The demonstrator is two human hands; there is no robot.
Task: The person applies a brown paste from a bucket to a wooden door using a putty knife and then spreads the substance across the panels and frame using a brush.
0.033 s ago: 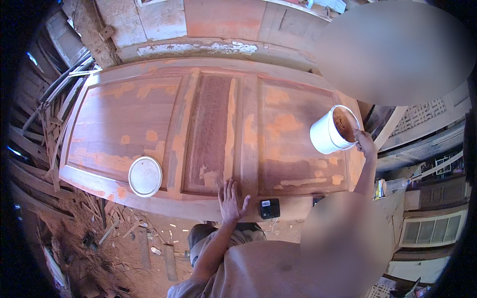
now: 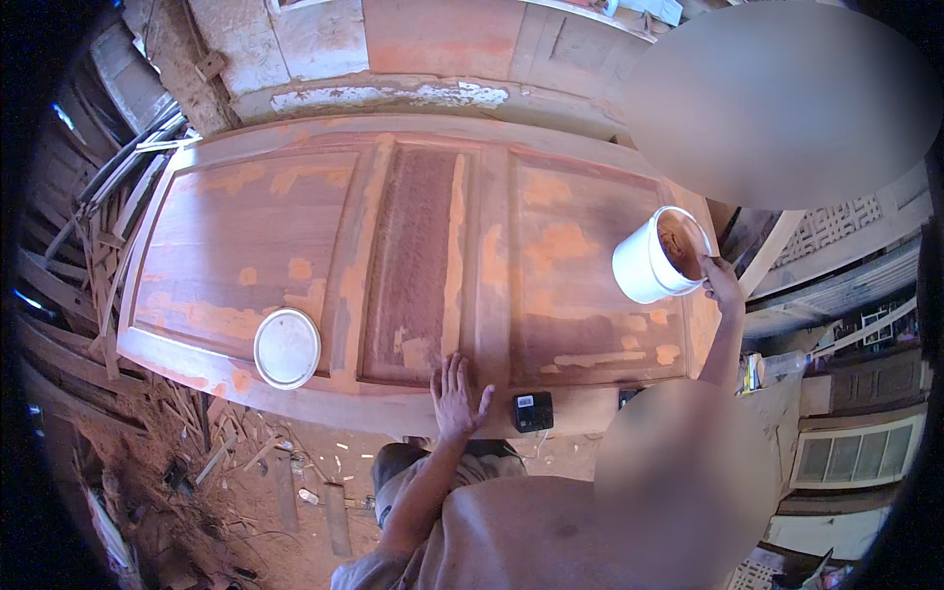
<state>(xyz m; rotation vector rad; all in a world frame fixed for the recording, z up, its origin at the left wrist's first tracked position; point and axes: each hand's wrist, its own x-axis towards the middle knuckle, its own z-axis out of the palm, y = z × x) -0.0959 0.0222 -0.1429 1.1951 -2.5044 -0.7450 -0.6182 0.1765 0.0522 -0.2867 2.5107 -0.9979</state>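
A wooden panelled door (image 2: 433, 246) lies flat in front of me, patched in many places with orange filler. On its right panel stands a white plastic bucket (image 2: 644, 264) with orange-brown filler inside. My right hand (image 2: 723, 283) is closed on the bucket's right rim; some of its fingers are hidden by the rim. My left hand (image 2: 456, 401) rests flat on the door's near edge, fingers spread, holding nothing. A round white lid (image 2: 287, 349) lies on the left panel. A small black box-shaped device (image 2: 532, 413) sits at the near edge, right of my left hand.
Wood scraps and boards (image 2: 108, 226) are piled at the left, with sawdust and offcuts (image 2: 236, 462) on the floor. Old panels (image 2: 442, 44) stand along the far side. A carved lattice panel (image 2: 826, 231) and frames are stacked at right. A blurred patch covers the upper right.
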